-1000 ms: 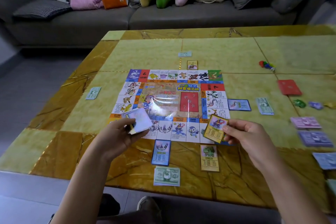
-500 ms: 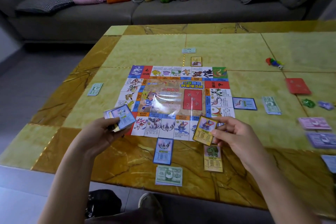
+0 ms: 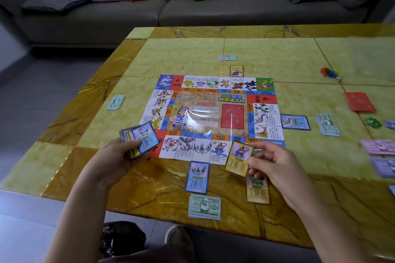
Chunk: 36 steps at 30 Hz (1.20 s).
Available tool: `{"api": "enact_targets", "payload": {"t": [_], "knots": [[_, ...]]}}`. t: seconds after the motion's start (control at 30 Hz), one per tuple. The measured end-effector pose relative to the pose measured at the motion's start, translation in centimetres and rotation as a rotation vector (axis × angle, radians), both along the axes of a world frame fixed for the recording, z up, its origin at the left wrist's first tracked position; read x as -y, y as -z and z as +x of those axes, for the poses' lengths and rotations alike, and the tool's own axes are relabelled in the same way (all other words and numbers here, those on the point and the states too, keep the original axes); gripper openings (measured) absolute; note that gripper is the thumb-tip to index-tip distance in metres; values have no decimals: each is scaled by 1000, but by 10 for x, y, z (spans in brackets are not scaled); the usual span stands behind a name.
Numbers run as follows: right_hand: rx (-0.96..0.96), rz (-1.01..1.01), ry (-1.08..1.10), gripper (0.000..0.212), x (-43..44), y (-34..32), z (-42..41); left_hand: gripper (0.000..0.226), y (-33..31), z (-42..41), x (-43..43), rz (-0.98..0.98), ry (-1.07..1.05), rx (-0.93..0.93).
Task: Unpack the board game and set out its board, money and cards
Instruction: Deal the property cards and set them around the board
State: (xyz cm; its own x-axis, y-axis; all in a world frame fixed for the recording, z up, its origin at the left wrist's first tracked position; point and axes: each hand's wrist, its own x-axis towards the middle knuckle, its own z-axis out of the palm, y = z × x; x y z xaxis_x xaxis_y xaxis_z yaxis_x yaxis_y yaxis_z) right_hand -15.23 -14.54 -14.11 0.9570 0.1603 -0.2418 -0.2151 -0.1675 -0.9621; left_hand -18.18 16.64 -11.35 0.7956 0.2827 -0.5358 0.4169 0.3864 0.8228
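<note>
The game board lies flat in the middle of the yellow marble table. My left hand grips a stack of cards at the board's near left corner, a blue card on top. My right hand pinches a single yellow card over the board's near edge. Below the board lie a blue card, a yellow card partly under my right hand, and green money.
More cards and money lie around the board: green notes left, a blue card and green notes right, a red deck, pink and purple notes, coloured pawns and a die. A grey sofa stands behind.
My left hand has moved the card stack left, off the board to its near left corner. My right hand has brought the yellow card slightly towards me.
</note>
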Motion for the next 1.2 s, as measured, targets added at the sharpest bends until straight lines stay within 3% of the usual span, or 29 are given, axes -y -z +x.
{"api": "enact_targets", "payload": {"t": [0.23,0.37,0.53,0.67,0.9,1.2], "knots": [[-52,-20,-31,24,-7,-2,-8,13,-1,-1,3,88,29,28],[-27,-46,-31,26,-5,-3,-9,20,-2,-3,5,282,-63,59],[27,-5,54,26,-5,-4,-6,22,-4,-6,7,354,-145,106],[69,25,85,25,-7,-9,5,23,-6,-6,-2,325,-272,140],[109,72,64,46,-23,-22,31,12,-9,-9,-8,152,-331,171],[114,90,22,39,-37,-26,38,17,-9,-6,-15,84,-361,177]]}}
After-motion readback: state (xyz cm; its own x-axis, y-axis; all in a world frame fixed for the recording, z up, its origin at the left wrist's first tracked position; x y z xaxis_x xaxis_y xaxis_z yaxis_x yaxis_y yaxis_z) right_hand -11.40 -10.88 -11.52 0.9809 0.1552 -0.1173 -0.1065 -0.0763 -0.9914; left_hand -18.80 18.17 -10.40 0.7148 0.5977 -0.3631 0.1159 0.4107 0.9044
